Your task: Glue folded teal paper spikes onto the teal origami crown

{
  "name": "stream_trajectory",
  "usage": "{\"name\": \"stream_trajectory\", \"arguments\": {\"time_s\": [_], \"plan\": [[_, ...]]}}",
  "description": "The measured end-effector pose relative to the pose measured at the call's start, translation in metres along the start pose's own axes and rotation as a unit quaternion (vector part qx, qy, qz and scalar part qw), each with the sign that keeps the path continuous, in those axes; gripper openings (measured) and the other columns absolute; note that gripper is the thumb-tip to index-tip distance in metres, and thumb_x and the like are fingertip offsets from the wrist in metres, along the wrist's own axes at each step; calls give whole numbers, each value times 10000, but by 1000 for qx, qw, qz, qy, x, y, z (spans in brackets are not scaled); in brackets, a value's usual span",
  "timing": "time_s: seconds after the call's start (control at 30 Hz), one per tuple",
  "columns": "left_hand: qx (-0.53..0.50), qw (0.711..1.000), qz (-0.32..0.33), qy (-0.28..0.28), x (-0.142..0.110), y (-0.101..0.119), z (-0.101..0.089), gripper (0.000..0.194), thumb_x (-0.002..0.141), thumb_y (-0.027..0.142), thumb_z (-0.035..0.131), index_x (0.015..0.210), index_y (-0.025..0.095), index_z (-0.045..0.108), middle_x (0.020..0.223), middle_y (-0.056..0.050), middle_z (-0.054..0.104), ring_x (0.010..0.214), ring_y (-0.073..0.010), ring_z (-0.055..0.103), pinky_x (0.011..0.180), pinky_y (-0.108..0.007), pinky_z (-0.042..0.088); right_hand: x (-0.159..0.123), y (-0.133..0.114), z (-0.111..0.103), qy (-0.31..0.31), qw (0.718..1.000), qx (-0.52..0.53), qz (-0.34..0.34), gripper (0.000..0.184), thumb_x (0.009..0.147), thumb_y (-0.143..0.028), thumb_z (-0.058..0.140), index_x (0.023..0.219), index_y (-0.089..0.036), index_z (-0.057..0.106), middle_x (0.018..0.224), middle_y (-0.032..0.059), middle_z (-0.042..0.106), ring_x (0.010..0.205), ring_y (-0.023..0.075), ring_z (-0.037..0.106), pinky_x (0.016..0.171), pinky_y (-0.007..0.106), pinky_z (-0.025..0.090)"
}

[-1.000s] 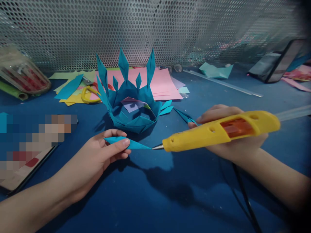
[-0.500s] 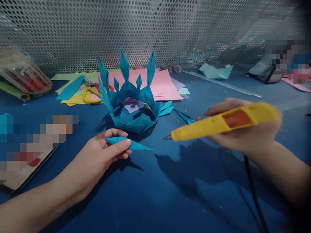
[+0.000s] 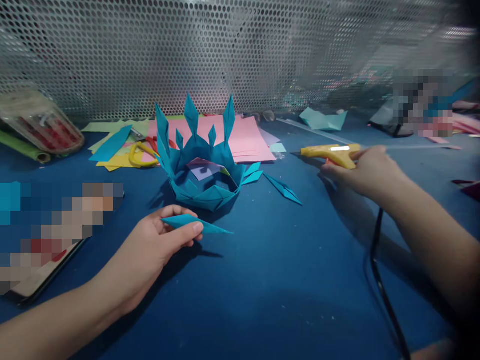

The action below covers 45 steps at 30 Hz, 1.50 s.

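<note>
My left hand (image 3: 172,237) pinches a folded blue paper spike (image 3: 212,227) between thumb and fingers, its narrow tip pointing right. To the right, my right hand (image 3: 375,167) is closed around the back of a yellow glue gun (image 3: 326,152), whose nozzle points left and whose black cord (image 3: 376,255) hangs down. Between the hands, farther back, stands a blue folded-paper crown (image 3: 213,197) with several upright spikes. At the crown's right side sit small blue folded leaves (image 3: 253,174). Another blue paper spike (image 3: 284,189) lies on the table just beyond them.
Behind the crown lie pink paper sheets (image 3: 247,142) and yellow-handled scissors (image 3: 140,156). A clear jar (image 3: 45,122) and a green roll (image 3: 22,145) stand at the left, above a blurred-out device (image 3: 56,270). Pale green folded paper (image 3: 324,121) rests by the perforated metal screen (image 3: 240,55).
My right hand has moved the glue gun back and away from the left hand, lowering it toward the table. The left hand still holds the paper spike in nearly the same place.
</note>
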<state>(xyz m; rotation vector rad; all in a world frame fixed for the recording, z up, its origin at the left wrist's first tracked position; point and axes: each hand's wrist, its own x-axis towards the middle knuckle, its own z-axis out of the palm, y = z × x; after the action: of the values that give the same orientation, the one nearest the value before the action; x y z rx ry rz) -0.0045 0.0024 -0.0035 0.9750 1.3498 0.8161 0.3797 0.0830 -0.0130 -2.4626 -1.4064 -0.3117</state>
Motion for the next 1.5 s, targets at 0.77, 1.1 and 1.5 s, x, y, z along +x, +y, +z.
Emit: {"name": "stream_trajectory", "arguments": {"time_s": [0.77, 1.1, 1.5], "plan": [[236, 913, 312, 114, -30, 14, -1, 93, 708, 232, 740, 679, 301, 684, 671, 64, 698, 636, -165, 624, 608, -247, 494, -149, -137, -94, -100, 749, 371, -539, 30, 893, -176, 631, 912, -199, 636, 868, 21, 721, 798, 153, 672, 677, 263, 545], [272, 908, 315, 52, -15, 10, 0, 31, 852, 284, 624, 859, 272, 651, 953, -21, 707, 806, -193, 665, 693, -296, 545, -81, -145, -108, 3, 754, 549, -360, 163, 827, -181, 711, 808, -217, 553, 706, -50, 581, 629, 99, 592, 566, 230, 473], [526, 595, 607, 49, -5, -14, -3, 326, 900, 35, 509, 1126, 202, 674, 1265, -89, 746, 1083, -233, 701, 965, -335, 498, -84, -154, -69, -203, 710, 552, -386, 158, 836, -183, 672, 842, -203, 515, 690, -43, 633, 655, 122, 658, 624, 259, 521]]}}
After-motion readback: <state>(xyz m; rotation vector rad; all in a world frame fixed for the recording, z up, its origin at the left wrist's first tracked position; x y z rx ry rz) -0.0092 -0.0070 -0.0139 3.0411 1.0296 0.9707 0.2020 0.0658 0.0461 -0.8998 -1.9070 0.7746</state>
